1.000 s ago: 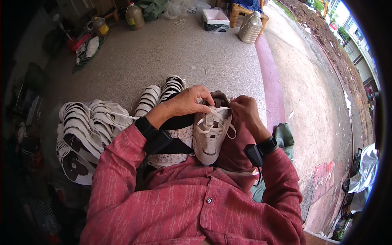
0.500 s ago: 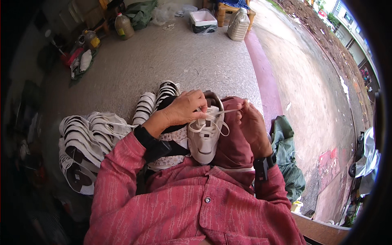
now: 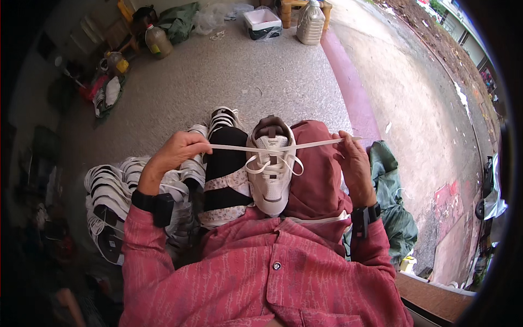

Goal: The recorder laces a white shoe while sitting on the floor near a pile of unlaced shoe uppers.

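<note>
A white sneaker (image 3: 272,192) with a brown lining rests on my lap between my knees, its toe toward me. Its flat white shoelace (image 3: 233,147) is stretched out sideways above the tongue, the two ends crossing there. My left hand (image 3: 182,151) pinches one end, out over the black-covered knee. In my right hand (image 3: 351,163) the other end is pinched, beyond the reddish trouser leg. Smaller lace loops hang on both sides of the lower eyelets. Neither hand touches the shoe's body.
Stacks of white sneakers (image 3: 106,188) stand by my left leg, with more (image 3: 224,117) past my knee. A dark green sheet (image 3: 389,188) lies crumpled at right. A white box (image 3: 262,20) and a plastic jug (image 3: 311,24) stand on the far floor.
My hands have moved apart, left hand to the left and right hand to the right. The lace, bunched near the tongue before, is now drawn out straight between them.
</note>
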Available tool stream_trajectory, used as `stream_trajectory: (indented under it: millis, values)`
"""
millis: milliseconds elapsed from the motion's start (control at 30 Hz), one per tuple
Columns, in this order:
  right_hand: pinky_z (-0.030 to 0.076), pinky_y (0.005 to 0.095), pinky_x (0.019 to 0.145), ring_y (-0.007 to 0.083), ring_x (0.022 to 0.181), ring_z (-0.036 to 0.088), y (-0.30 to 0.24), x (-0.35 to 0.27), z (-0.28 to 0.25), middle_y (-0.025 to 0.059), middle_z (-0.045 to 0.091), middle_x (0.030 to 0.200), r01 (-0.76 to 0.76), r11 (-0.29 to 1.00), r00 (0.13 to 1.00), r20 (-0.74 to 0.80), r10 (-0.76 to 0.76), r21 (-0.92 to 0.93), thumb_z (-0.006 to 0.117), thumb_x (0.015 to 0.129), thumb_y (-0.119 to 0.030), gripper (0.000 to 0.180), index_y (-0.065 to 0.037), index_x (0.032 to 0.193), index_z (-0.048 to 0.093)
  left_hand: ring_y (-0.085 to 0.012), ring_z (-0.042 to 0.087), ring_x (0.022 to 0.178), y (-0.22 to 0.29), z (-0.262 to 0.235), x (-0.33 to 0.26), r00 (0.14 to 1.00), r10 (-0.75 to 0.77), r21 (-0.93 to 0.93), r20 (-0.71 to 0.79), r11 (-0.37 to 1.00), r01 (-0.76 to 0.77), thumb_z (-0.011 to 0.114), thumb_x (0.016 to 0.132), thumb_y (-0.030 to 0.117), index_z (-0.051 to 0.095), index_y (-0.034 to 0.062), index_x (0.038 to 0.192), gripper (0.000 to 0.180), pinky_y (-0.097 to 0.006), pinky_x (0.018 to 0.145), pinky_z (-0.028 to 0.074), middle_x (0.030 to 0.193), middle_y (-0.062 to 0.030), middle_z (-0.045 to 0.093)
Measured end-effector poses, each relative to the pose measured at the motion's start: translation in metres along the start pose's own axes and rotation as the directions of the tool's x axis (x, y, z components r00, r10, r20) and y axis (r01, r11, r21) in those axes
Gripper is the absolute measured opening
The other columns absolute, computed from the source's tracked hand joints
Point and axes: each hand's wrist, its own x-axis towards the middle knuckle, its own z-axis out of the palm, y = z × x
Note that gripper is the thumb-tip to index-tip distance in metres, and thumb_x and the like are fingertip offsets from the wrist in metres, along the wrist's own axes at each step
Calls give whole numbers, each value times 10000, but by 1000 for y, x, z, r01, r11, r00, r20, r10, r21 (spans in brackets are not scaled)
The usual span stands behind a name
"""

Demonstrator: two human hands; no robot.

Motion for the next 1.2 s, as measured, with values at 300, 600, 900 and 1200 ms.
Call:
stream_trajectory:
  millis: [300,600,900,1200]
  values:
    - [513,277,739,165,831,643,-5,13,9,36,661,891,-53,911,964,-218,153,409,565,981,-224,241,-27,1117,593,-66,582,698,-45,24,-14,832,-148,-408,-534,908,-100,710,876,158,720,19,891,140,-204,654,473,792,-24,676]
    - [384,207,550,32,623,463,-5,-12,56,-49,521,693,-26,804,970,179,164,-594,569,969,-243,251,-12,977,667,-153,645,797,-40,57,15,873,-252,-905,-418,31,-424,606,954,256,643,46,971,213,-283,758,542,811,-30,657]
    - [387,215,553,39,653,484,16,4,62,-34,558,736,128,703,881,406,243,-699,572,973,-216,261,26,933,662,-19,397,525,-16,97,30,914,-60,-439,-402,889,-134,623,945,205,689,5,917,212,-204,482,327,616,79,494]
    - [398,267,519,85,588,508,15,-4,78,-5,562,681,238,611,907,398,139,-755,565,966,-203,249,28,933,652,-214,547,800,-11,107,26,826,362,399,-433,898,-184,666,834,184,678,85,794,108,-359,767,351,771,-16,569]
